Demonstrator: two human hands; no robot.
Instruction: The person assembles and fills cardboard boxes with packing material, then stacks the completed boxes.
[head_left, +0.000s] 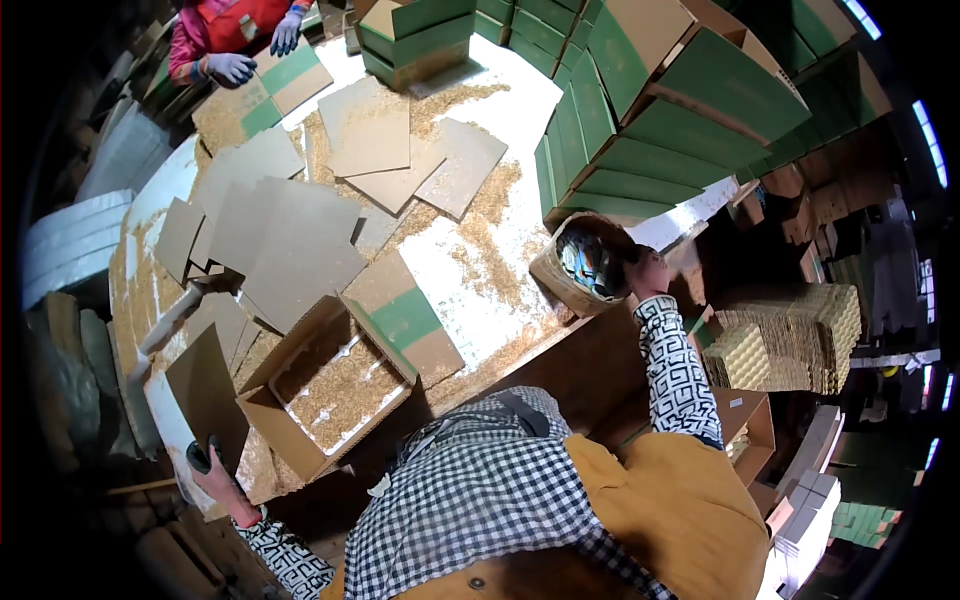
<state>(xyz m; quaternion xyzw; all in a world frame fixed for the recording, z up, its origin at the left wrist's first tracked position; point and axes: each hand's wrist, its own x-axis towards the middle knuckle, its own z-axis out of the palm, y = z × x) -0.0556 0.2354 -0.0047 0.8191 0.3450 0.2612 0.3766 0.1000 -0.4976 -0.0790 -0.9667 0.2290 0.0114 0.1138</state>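
Note:
My left hand (pixel 215 478), with dark covering over the fingers, grips the lower edge of an upright cardboard panel (pixel 207 385) at the table's near left. Right beside it stands an open cardboard box (pixel 262 432), with brown shavings and white strips showing inside. My right hand (pixel 648 272) reaches over the right rim of a round tan bucket (pixel 548 268). Its dark-covered fingers are in shadow at the rim, so whether they hold anything is hidden. Small mixed items (pixel 580 255), some blue and white, lie in the bucket.
Loose cardboard sheets (pixel 300 240) and brown shavings (pixel 490 265) cover much of the white table (pixel 525 110). Green boxes (pixel 640 150) are stacked at the back right. Moulded trays (pixel 790 335) are piled at right. Across the table, a person's gloved hands (pixel 232 68) hover by a flat green-and-brown carton (pixel 290 80).

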